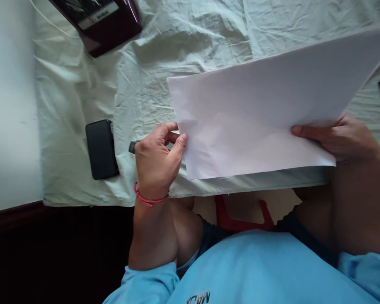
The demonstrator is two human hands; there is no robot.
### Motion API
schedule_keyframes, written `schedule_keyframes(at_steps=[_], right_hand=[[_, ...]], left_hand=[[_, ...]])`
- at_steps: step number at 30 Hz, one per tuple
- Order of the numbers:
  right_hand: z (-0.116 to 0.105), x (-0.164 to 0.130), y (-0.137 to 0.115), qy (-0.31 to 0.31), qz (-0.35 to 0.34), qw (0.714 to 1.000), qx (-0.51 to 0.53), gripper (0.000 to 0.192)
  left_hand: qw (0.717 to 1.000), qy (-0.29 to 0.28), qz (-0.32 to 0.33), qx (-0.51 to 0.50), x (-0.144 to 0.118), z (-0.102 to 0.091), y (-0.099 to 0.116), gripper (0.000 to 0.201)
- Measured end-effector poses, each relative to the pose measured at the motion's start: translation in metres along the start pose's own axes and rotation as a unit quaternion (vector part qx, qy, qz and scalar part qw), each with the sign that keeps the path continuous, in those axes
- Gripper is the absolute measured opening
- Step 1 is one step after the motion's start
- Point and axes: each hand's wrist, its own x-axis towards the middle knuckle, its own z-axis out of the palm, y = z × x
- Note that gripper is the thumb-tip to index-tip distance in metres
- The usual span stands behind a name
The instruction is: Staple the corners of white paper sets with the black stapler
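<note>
- While the right hand point(348, 135) bears the paper point(247, 114) at its near right part, the left hand point(156, 156) is at the left edge.
- Right fingers: the thumb lies flat across the upper face and the others go underneath, out of sight, so the paper is pinched between them.
- Left fingers: half curled, with a gap between thumb and forefinger; the thumb tip overlaps the edge. I cannot tell whether they press on it from behind.
- The paper is in front of the person, over the near edge of the cloth point(145, 93), its far right end reaching the border of the view. Whether it is one sheet or several is unclear.
- As for progress, the paper is in hand, and its visible face looks blank, with slight waves but no sharp fold. It is not yet laid flat and let go; anything more that is left cannot be judged from this view.
- A small black item point(132, 147) shows just beside the left hand, partly hidden by it.
- Farther left on the cloth lies a black case point(101, 150); beyond it stands a dark red box point(114, 36), near a white cord point(50, 20).
</note>
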Motion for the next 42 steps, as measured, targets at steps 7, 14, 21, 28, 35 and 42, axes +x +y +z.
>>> schedule_keyframes(at_steps=[7, 14, 21, 28, 35, 42], right_hand=[[0.004, 0.003, 0.005, -0.022, -0.023, 0.999, 0.009, 0.047], [0.015, 0.000, 0.001, -0.039, -0.022, 0.998, 0.034, 0.045], [0.019, 0.002, 0.001, -0.043, -0.014, 0.999, 0.015, 0.046], [0.020, 0.003, -0.002, -0.044, -0.017, 0.999, 0.001, 0.049], [0.022, 0.002, -0.002, -0.067, -0.037, 0.997, 0.006, 0.046], [0.023, 0.001, -0.004, -0.047, -0.017, 0.999, 0.014, 0.041]], left_hand=[[0.998, -0.028, 0.013, 0.052, 0.004, 0.004, -0.016, 0.032], [0.995, -0.003, -0.007, 0.103, 0.010, -0.006, -0.030, 0.017], [0.992, -0.040, -0.042, 0.113, 0.011, -0.006, -0.020, 0.024], [0.991, -0.068, -0.037, 0.113, 0.009, -0.006, -0.022, 0.016], [0.993, -0.012, -0.039, 0.108, 0.009, 0.007, -0.021, 0.017], [0.993, 0.061, -0.085, 0.046, 0.012, -0.005, -0.015, 0.020]])
